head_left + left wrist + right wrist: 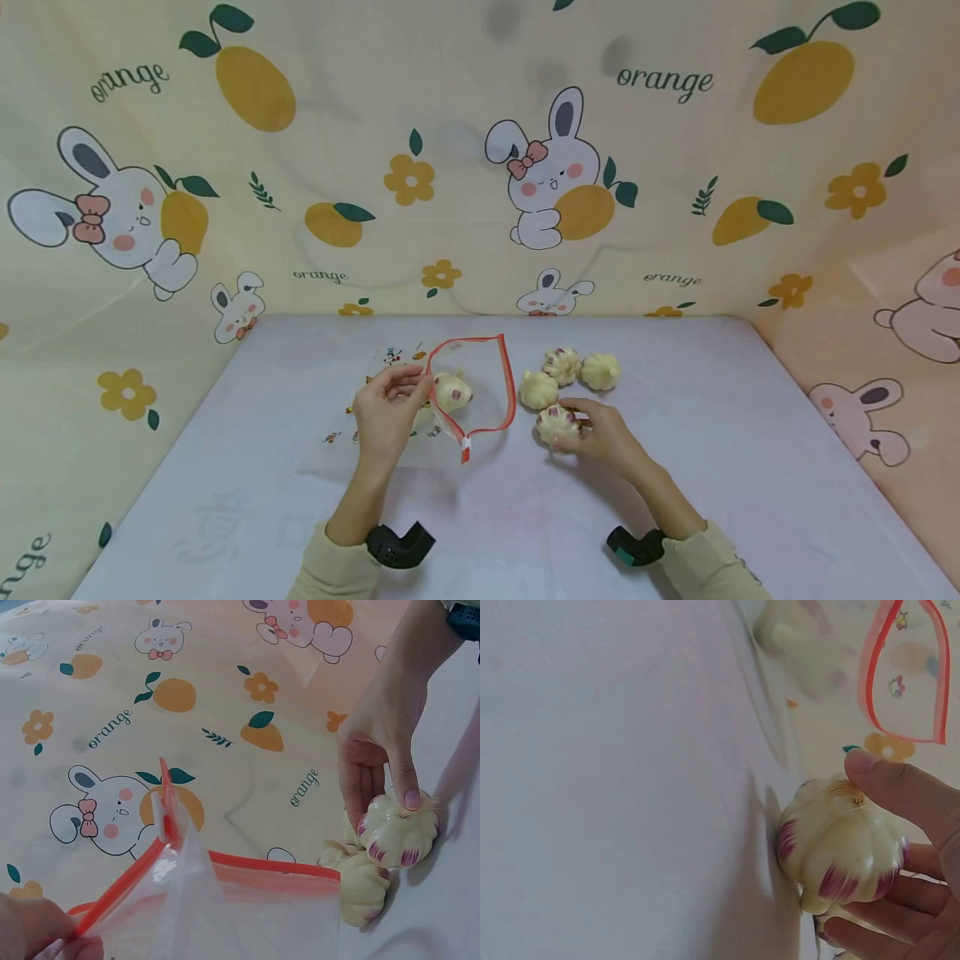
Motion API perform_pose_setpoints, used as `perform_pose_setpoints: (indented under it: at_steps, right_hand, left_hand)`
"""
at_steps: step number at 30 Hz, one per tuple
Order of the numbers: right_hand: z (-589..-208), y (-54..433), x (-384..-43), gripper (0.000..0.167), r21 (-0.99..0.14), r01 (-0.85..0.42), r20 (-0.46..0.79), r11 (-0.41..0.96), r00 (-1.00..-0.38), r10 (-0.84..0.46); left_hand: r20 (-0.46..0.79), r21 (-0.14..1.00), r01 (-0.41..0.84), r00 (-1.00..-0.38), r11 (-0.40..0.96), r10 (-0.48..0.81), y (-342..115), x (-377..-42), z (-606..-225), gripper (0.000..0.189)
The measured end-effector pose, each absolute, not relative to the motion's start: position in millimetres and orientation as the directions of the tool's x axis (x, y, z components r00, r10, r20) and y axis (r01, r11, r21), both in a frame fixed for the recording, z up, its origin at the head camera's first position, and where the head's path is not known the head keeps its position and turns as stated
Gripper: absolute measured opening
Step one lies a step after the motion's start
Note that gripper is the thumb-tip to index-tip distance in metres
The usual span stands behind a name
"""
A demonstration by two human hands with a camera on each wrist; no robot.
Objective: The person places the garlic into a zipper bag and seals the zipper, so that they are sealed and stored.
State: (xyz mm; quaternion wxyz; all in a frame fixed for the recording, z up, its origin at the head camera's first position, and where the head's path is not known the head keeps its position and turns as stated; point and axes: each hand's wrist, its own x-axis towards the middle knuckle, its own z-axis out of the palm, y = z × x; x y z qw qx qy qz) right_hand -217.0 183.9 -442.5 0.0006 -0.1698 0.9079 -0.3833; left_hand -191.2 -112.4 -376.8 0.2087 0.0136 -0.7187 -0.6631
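Observation:
A clear zip bag (511, 383) with an orange-red rim and small cartoon prints lies on the table, its mouth spread wide. My left hand (387, 412) pinches the rim on the left side; in the left wrist view its fingers (34, 926) show at the lower left corner. One garlic bulb (453, 392) sits inside the bag. To the right of the bag, my right hand (611, 437) grips another purple-streaked garlic bulb (844, 847), thumb over the root end and fingers beneath. Whether this bulb touches the table I cannot tell.
Behind the held bulb, three more garlic bulbs stand close together: one at the left (538, 390), one at the back (562, 365) and one at the right (600, 372). A patterned cloth (465, 167) with rabbits and oranges rises behind the white table (750, 467).

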Motion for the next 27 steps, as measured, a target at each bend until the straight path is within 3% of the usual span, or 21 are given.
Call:
perform_pose_setpoints:
  at_steps: [27]
  right_hand:
    - [-440.3,180.7,-214.2,0.073,-0.689,-0.265,0.088,0.674,-0.954,-0.286]
  left_hand:
    - [0.27,0.963,0.25,-0.913,0.104,-0.305,-112.8,-190.6,-376.5,0.019]
